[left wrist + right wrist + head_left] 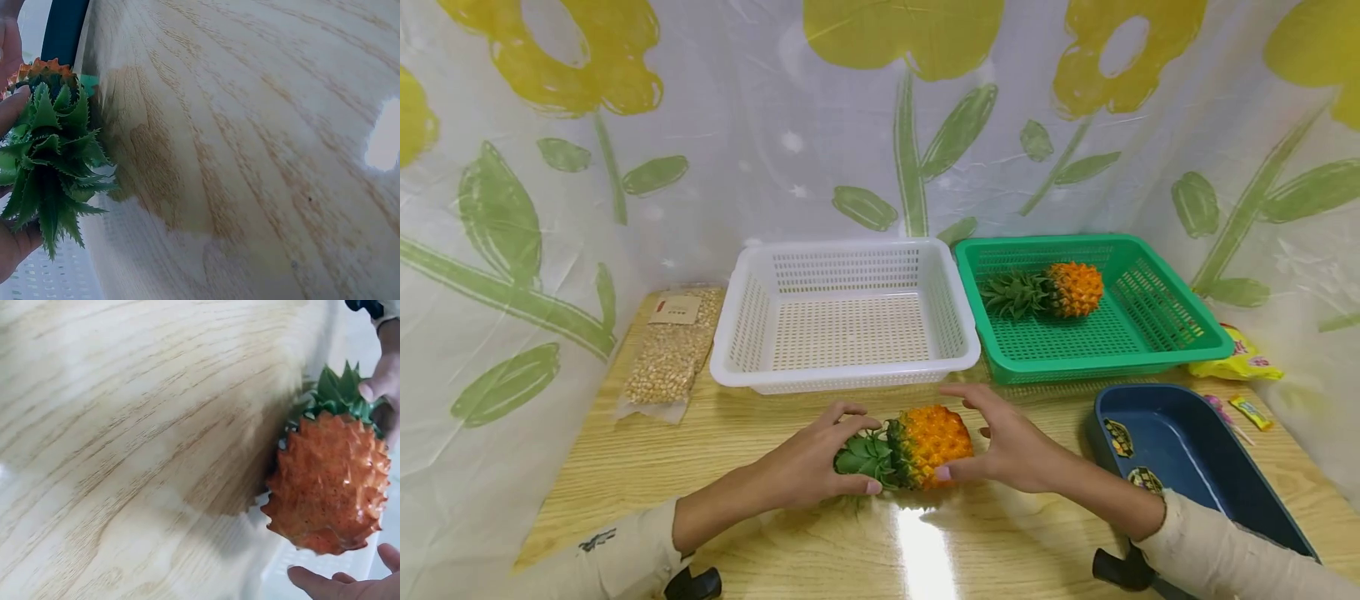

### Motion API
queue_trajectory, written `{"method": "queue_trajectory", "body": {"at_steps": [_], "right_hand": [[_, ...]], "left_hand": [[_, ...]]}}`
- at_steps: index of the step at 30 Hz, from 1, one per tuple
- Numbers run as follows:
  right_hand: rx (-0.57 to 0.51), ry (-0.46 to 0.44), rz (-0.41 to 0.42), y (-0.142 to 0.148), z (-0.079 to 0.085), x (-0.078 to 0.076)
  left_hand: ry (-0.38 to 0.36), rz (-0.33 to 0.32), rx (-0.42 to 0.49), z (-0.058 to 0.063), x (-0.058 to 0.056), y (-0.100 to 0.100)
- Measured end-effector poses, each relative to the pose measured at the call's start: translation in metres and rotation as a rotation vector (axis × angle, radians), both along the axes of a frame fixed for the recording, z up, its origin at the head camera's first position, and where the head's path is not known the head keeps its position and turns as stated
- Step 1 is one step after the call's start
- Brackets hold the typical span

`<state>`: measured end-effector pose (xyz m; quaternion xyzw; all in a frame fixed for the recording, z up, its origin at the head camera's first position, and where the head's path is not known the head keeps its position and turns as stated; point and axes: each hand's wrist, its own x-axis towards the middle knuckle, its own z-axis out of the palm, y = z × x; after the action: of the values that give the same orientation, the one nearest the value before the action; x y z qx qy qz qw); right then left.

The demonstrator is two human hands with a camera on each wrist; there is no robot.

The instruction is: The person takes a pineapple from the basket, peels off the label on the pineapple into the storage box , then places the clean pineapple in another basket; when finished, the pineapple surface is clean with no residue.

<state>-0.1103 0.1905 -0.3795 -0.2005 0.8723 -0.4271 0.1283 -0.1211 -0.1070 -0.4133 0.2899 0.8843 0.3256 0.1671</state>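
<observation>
A small pineapple (934, 442), orange with a green leafy crown, lies sideways at the front middle of the wooden table. My left hand (811, 460) grips its crown, thumb on the near side and fingers on the far side. Around the fruit's right end my right hand (1015, 446) is spread, thumb and fingers wide apart. In the right wrist view a gap shows between the right hand (350, 584) and the orange body (328, 487). The left wrist view shows the crown's spiky leaves (53, 156) between thumb and fingers.
Behind stand a white basket (850, 367) and a green basket (1097, 364) with another pineapple (1075, 289) in it. A bag of corn kernels (666, 358) lies left. To the right are a dark blue tray (1195, 450), a yellow packet (1240, 358) and small sweets (1251, 412).
</observation>
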Motion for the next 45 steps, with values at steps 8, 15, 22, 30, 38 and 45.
{"method": "queue_trajectory", "body": {"at_steps": [8, 15, 22, 30, 38, 45], "right_hand": [[0.057, -0.047, 0.034, -0.016, -0.007, -0.008], [0.083, -0.041, 0.086, -0.025, -0.011, -0.013], [0.130, -0.042, 0.107, -0.029, -0.017, -0.017], [0.129, -0.027, 0.112, -0.028, -0.017, -0.018], [0.143, -0.012, 0.117, -0.027, -0.017, -0.018], [0.159, 0.002, 0.121, -0.027, -0.017, -0.019]], "left_hand": [[0.004, 0.002, 0.007, -0.001, 0.000, -0.001], [0.006, -0.013, 0.011, -0.001, -0.001, -0.001], [0.000, -0.005, -0.002, 0.000, -0.001, 0.000], [0.012, 0.004, -0.012, 0.001, -0.001, 0.001], [0.015, 0.003, -0.008, 0.001, -0.002, 0.002], [0.018, 0.002, 0.001, -0.002, -0.001, 0.001]]}}
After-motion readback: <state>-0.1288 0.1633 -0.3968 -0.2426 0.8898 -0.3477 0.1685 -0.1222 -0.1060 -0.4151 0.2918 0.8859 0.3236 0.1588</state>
